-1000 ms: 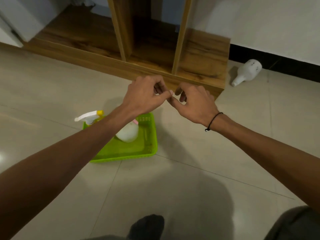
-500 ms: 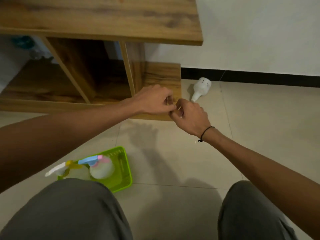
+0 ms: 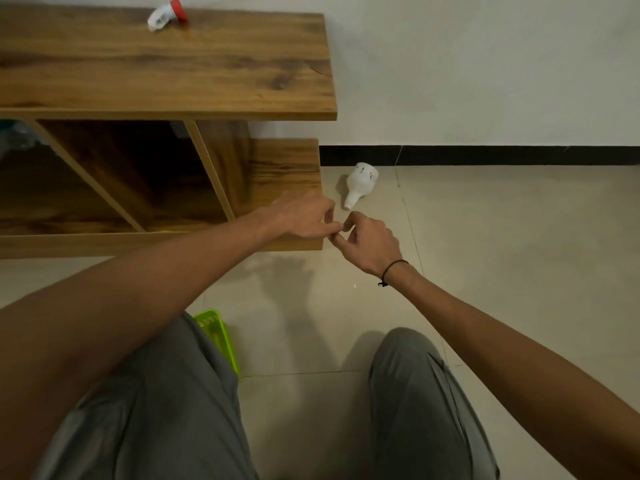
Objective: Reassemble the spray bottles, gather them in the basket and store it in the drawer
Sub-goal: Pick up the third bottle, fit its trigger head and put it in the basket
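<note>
**Hands meet by the shelf corner**

Nearest, at 6 o'clock, two grey-trousered knees (image 3: 180, 403) frame the tiled floor (image 3: 502, 258). At 7 o'clock a corner of the green basket (image 3: 216, 336) shows past the left knee. At centre the left hand (image 3: 304, 216) and right hand (image 3: 370, 242) touch fingertip to fingertip, pinched together; what they hold, if anything, cannot be told. Just beyond, at 1 o'clock, a white bottle (image 3: 360, 183) lies capless on its side. At 11 o'clock a red-and-white sprayer (image 3: 168, 15) rests on the shelf (image 3: 173, 71).
</note>
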Motion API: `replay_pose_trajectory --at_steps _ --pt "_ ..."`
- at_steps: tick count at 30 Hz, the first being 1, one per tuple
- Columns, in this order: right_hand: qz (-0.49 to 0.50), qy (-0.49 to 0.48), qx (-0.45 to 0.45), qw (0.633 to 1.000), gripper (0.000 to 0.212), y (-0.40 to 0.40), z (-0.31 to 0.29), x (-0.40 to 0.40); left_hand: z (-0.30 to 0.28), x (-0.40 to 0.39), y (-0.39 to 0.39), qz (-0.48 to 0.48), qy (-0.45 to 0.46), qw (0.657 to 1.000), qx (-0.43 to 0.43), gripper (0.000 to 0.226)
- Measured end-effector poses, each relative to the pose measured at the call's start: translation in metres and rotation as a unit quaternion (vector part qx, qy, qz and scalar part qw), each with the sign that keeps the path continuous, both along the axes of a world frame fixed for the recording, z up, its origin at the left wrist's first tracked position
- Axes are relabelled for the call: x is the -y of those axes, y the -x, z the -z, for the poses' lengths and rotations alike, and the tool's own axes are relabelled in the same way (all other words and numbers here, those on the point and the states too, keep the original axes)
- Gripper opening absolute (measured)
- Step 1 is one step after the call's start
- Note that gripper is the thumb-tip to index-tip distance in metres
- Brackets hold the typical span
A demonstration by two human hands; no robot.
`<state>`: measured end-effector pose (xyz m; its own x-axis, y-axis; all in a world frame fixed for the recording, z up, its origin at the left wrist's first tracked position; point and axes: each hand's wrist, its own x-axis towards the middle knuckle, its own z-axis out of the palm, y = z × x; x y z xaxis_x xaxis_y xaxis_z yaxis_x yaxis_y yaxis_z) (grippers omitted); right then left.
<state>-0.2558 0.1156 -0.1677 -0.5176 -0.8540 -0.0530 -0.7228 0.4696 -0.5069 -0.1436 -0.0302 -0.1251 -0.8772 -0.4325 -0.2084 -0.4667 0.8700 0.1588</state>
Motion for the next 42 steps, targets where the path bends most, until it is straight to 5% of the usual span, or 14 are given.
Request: replay_pose_trajectory --at_steps 8,14,21,29,42 --pt "0.011 -0.011 0.034 0.999 0.04 0.039 0.044 0.057 0.045 0.028 0.037 -0.109 -0.04 0.992 -0.054 0.038" --pt "0.099 -0.016 0.131 0.986 0.053 0.088 0.098 0.104 0.095 0.056 0.085 -0.198 -0.081 0.974 -0.08 0.027" --pt "0.229 -0.039 0.248 0.941 0.044 0.138 0.158 0.159 0.147 0.073 0.136 -0.218 -0.07 0.971 -0.067 0.028" --pt "0.344 -0.05 0.256 0.902 0.081 0.157 0.195 0.206 0.169 0.093 0.141 -0.191 -0.054 0.978 -0.057 0.021" --pt "0.289 -0.047 0.195 0.936 0.052 0.158 0.166 0.167 0.15 0.077 0.125 -0.17 -0.156 0.973 -0.015 0.043"
